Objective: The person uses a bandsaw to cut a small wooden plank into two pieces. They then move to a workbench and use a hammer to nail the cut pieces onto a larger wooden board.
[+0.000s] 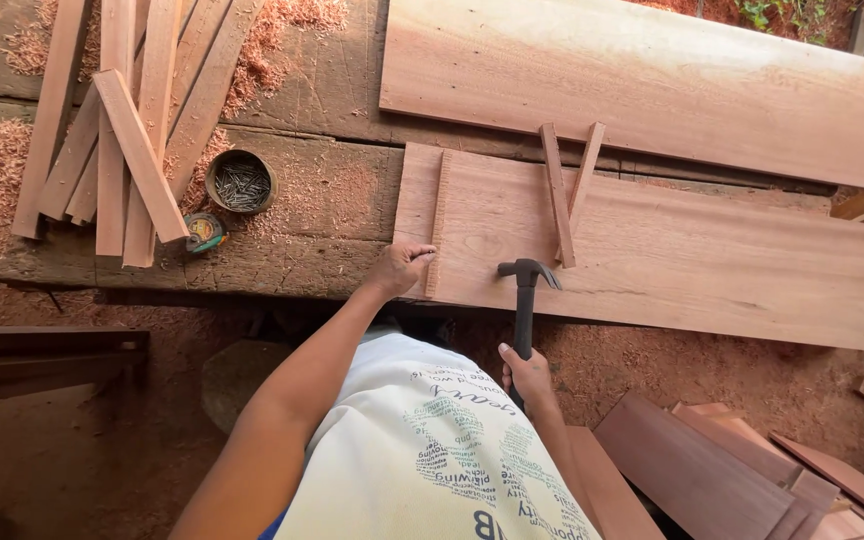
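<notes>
At the bench edge, the left hand (399, 268) pinches together on the lower end of a thin batten (438, 225) lying on the near board (672, 250). A misdirected blow could strike those fingers. The right hand (525, 372), arm bent, clamps the claw hammer (525, 300) low on the handle, head raised.

left hand (399, 268): arm extended, fingers curled | right hand (527, 375): fist grip closed, wrist raised

hammer (524, 300) grip hidden in right hand (527, 375) | upper board (642, 85) cut off at top | tin (241, 182) contents perhaps nails
</notes>
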